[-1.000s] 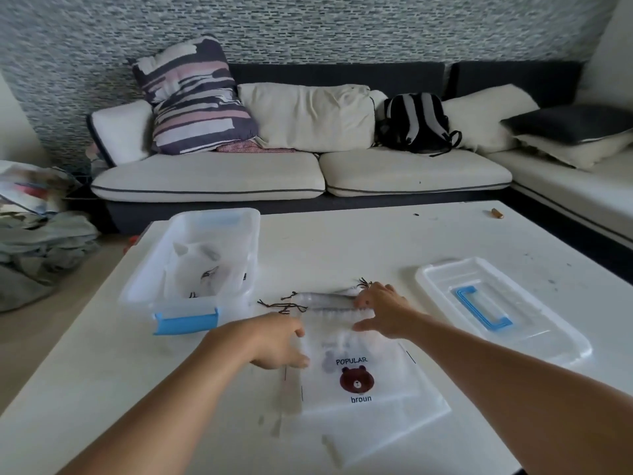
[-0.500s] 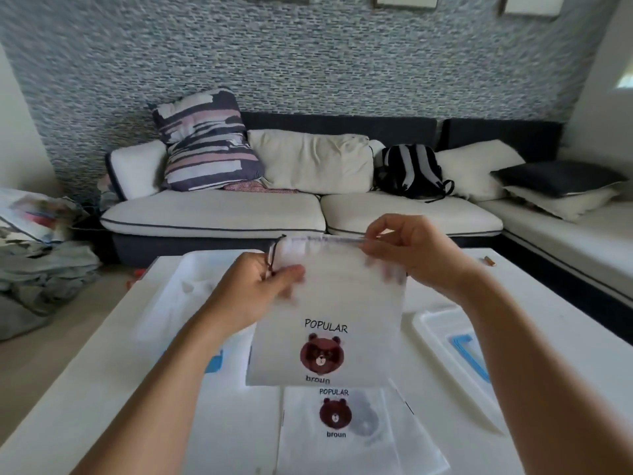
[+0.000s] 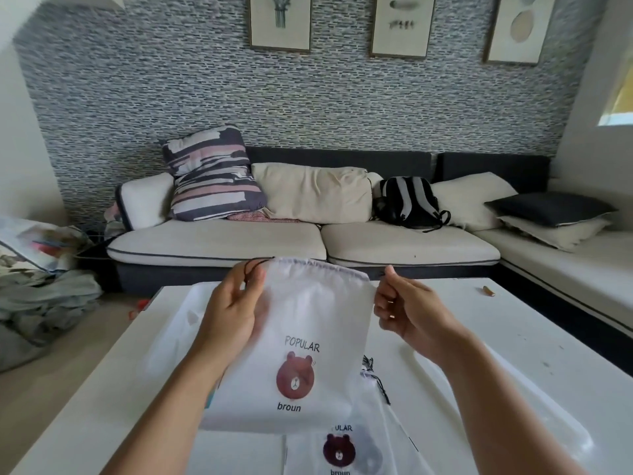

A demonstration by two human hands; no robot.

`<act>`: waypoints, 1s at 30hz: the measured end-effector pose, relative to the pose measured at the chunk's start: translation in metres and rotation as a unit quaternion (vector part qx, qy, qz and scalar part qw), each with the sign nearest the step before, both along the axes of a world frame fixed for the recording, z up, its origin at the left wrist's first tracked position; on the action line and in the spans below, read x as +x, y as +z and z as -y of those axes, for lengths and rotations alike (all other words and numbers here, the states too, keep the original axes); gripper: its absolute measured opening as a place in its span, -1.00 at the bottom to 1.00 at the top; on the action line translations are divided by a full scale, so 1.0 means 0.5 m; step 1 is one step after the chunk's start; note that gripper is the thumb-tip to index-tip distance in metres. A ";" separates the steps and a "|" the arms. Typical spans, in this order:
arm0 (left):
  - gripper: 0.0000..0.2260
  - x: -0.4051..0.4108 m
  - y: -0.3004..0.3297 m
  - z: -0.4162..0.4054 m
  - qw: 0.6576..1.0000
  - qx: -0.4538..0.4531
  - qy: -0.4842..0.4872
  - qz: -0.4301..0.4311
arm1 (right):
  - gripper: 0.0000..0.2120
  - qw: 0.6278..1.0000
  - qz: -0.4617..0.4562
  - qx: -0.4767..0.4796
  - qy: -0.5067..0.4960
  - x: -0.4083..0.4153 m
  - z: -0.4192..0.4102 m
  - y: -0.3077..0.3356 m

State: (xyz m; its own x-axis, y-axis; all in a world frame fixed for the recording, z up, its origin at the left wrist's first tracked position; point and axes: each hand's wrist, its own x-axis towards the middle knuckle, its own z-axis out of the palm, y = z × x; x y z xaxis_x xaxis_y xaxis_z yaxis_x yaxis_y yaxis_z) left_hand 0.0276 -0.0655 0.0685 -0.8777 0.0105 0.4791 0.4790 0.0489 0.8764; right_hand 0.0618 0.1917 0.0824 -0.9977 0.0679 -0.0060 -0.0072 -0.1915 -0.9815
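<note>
I hold a white drawstring bag (image 3: pixel 308 330) up above the white table (image 3: pixel 513 354). It carries a brown bear print with the words POPULAR and broun. My left hand (image 3: pixel 236 310) grips its upper left edge, with the dark drawstring by my thumb. My right hand (image 3: pixel 407 310) pinches the upper right corner. More bags of the same print (image 3: pixel 346 450) lie flat on the table below, one with dark cords at its mouth.
A clear plastic box (image 3: pixel 181 323) lies blurred behind my left hand, and its clear lid (image 3: pixel 534 430) lies at the right. A small brown object (image 3: pixel 489 291) lies at the table's far right. Beyond stands a sofa (image 3: pixel 308 241) with cushions and a backpack (image 3: pixel 407 202).
Both hands have picked one bag off the pile and raised it upright; the view has tilted up toward the sofa and wall. My hands have spread its top wider.
</note>
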 end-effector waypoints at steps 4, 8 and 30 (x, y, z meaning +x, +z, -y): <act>-0.75 0.004 0.007 -0.005 0.997 0.054 0.030 0.035 | -0.57 0.999 0.004 -0.046 -0.003 -0.015 -0.003 0.001; -0.64 -0.017 -0.008 -0.003 0.994 0.027 0.100 0.028 | -0.61 0.997 -0.018 -0.065 -0.047 -0.031 0.003 -0.002; -0.61 -0.048 0.017 0.072 0.858 0.487 -0.027 0.162 | -0.56 0.965 -0.058 -0.174 -0.189 -0.047 -0.044 -0.010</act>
State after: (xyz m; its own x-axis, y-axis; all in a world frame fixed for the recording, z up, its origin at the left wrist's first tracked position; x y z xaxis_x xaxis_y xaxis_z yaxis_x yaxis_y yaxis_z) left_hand 0.0036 -0.1017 0.0769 -0.9772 -0.2116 0.0142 0.1809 -0.7966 0.5768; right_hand 0.0382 0.2137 0.0772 -0.8973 0.4411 0.0155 -0.2464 -0.4715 -0.8467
